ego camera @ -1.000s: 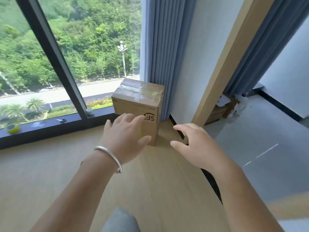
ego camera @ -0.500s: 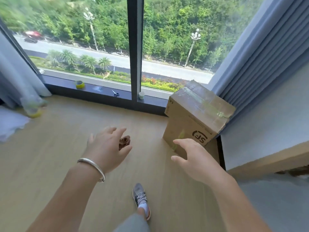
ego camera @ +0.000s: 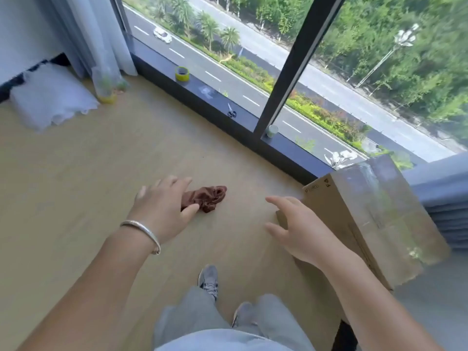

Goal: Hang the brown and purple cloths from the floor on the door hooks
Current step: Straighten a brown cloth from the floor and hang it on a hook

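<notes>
The brown cloth (ego camera: 205, 198) is seen crumpled on the wooden floor (ego camera: 76, 178), near the window sill (ego camera: 202, 97) and left of a taped cardboard box (ego camera: 374, 219). The left hand (ego camera: 162, 211) is held out above the floor with fingers spread and relaxed; nothing is grasped. Its thumb overlaps the cloth's near edge in the view, but contact cannot be confirmed. A silver bangle (ego camera: 141, 231) is worn on the left wrist. The right hand (ego camera: 298, 229) is likewise extended with fingers loose and apart, holding nothing, in front of the box. On the sill, a tape roll (ego camera: 182, 73) and scissors (ego camera: 231, 111) are noted, well apart. A grey shoe (ego camera: 209, 279) is planted on the floor below the cloth. No purple cloth is in view.
</notes>
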Available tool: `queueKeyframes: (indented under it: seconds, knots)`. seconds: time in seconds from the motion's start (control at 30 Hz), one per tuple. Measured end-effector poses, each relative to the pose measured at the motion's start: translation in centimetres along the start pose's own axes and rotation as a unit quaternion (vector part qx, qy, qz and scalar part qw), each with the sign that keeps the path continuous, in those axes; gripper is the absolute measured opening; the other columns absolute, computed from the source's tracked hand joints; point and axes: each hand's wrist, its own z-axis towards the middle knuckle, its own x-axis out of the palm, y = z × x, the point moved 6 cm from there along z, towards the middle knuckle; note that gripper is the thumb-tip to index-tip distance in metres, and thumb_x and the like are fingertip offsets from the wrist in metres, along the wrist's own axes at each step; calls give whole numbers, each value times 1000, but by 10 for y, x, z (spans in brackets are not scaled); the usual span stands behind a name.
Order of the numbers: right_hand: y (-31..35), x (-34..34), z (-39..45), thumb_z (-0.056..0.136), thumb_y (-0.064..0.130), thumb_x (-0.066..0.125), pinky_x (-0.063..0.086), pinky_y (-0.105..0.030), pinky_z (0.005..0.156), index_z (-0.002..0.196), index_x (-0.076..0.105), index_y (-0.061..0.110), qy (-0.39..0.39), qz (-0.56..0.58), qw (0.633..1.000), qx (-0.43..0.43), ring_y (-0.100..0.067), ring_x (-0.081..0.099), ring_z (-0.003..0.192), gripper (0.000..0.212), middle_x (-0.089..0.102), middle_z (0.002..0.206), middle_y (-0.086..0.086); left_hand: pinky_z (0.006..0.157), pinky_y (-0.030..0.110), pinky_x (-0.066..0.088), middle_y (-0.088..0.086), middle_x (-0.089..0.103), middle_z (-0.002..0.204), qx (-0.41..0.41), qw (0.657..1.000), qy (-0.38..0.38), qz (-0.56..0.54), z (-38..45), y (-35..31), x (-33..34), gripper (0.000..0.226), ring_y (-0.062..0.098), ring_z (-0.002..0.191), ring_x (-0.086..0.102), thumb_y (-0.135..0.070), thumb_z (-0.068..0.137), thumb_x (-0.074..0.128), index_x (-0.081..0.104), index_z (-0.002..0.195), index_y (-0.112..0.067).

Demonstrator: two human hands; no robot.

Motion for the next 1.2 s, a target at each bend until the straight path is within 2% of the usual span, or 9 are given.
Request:
queueKeyframes:
  seconds: [0.13, 0.37, 0.57, 0.73, 0.93, 1.03, 1.2]
  knots:
    - [0, 22, 57, 92, 40, 57, 37, -31, 103, 146, 32, 34, 54, -30, 997, -44, -14, 39, 131, 59, 38, 146, 7, 104, 40, 31, -4, 42, 142, -53, 998, 4, -40, 13, 19, 23, 59, 20, 128, 42, -49, 89, 52, 35, 143, -31]
    - [-32, 74, 164, 91, 34, 56, 37, -30, 91, 147, 31, 29, 149, -88, 980, -102, -18, 40, 129, 62, 35, 147, 2, 104, 35, 35, -3, 40, 143, -176, 979, 59, -87, 23, 29, 86, 60, 22, 129, 41, -43, 91, 53, 33, 145, -27]
    - [-74, 111, 258, 90, 26, 55, 44, -36, 95, 147, 29, 26, 230, -181, 945, -143, -25, 45, 124, 63, 32, 148, -2, 106, 37, 35, -2, 39, 146, -263, 952, 81, -135, 61, 14, 152, 58, 23, 133, 37, -40, 92, 53, 35, 145, -25]
    - [-102, 162, 350, 88, 26, 57, 44, -39, 95, 147, 27, 27, 228, -256, 923, -174, -27, 38, 130, 66, 28, 151, -2, 107, 38, 33, 0, 38, 147, -260, 947, 105, -156, 137, 22, 240, 60, 24, 134, 35, -40, 92, 52, 33, 146, -23]
    - [-153, 280, 454, 86, 26, 59, 39, -39, 99, 147, 25, 26, 252, -328, 889, -198, -26, 33, 135, 70, 26, 154, -3, 103, 39, 36, 5, 43, 142, -242, 944, 155, -163, 234, 76, 388, 59, 28, 129, 39, -37, 91, 52, 33, 144, -20]
    - [-181, 346, 510, 86, 20, 58, 39, -37, 97, 143, 33, 24, 248, -345, 879, -217, -26, 36, 131, 62, 31, 150, -5, 101, 40, 38, 6, 43, 141, -218, 950, 176, -140, 283, 109, 464, 57, 28, 129, 40, -35, 92, 52, 33, 143, -19]
    - [-223, 452, 587, 87, 17, 54, 43, -38, 93, 134, 41, 19, 230, -382, 858, -256, -29, 41, 123, 49, 39, 140, -10, 100, 42, 39, 9, 45, 135, -183, 964, 152, -121, 364, 151, 568, 54, 30, 126, 41, -33, 91, 55, 38, 138, -14]
